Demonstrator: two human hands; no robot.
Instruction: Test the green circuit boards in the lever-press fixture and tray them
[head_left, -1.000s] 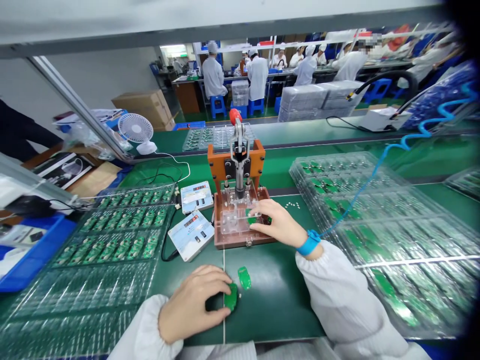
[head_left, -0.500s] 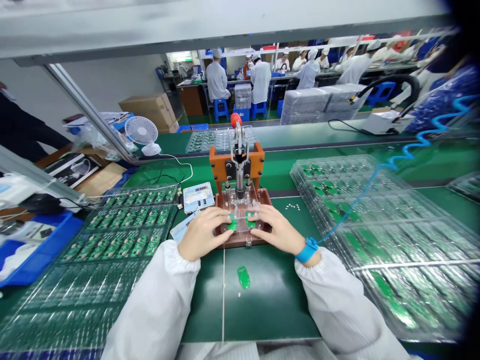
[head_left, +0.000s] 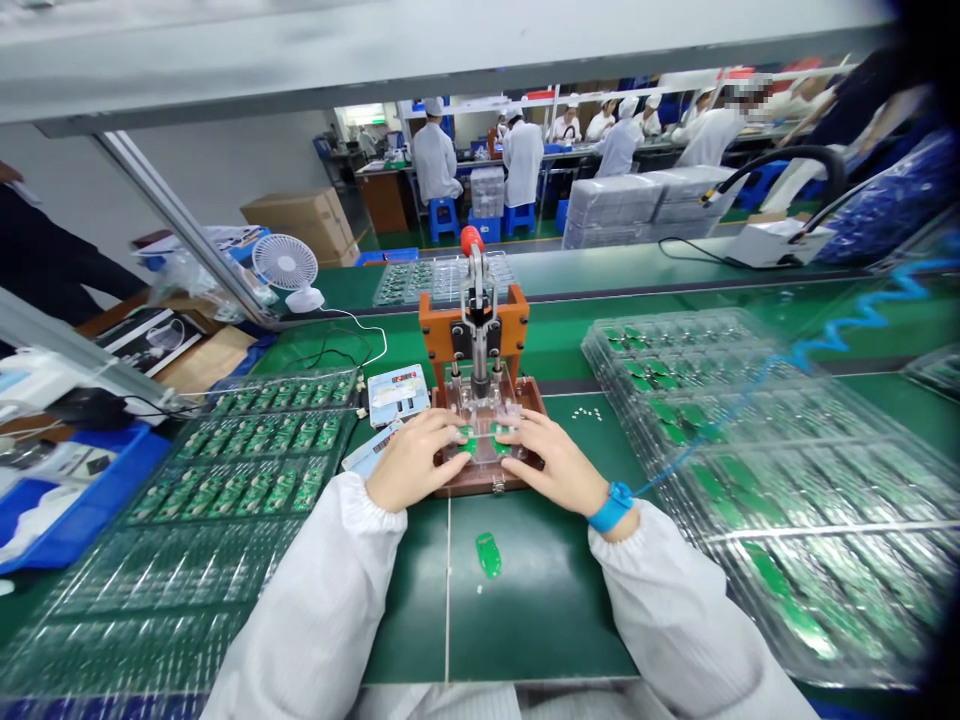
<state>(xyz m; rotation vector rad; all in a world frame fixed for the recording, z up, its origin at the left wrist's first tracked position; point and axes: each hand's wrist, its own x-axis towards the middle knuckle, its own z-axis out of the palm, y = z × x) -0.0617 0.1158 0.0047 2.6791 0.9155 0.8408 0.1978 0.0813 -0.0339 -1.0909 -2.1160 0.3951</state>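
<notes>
My left hand (head_left: 415, 458) and my right hand (head_left: 553, 462) both rest on the brown base of a small press fixture (head_left: 480, 486) with an orange frame and a red-knobbed lever (head_left: 471, 238). The fingertips of each hand are curled onto a small green circuit board. The left board (head_left: 468, 440) and the right board (head_left: 501, 437) lie side by side in the fixture's clear plate. A third green board (head_left: 487, 553) lies loose on the green mat just in front of the fixture. A blue wrist strap (head_left: 613, 506) circles my right wrist.
Clear trays of green boards (head_left: 247, 470) lie to the left, and stacked trays (head_left: 750, 470) to the right. Two white meter boxes (head_left: 397, 392) sit left of the fixture. A small fan (head_left: 285, 265), a blue bin (head_left: 67, 500) and a blue coiled cord (head_left: 847, 320) surround the area. Workers in white sit at benches behind.
My left hand carried a green board from the mat up to the fixture, beside my right hand. In the last half second both hands have barely shifted.
</notes>
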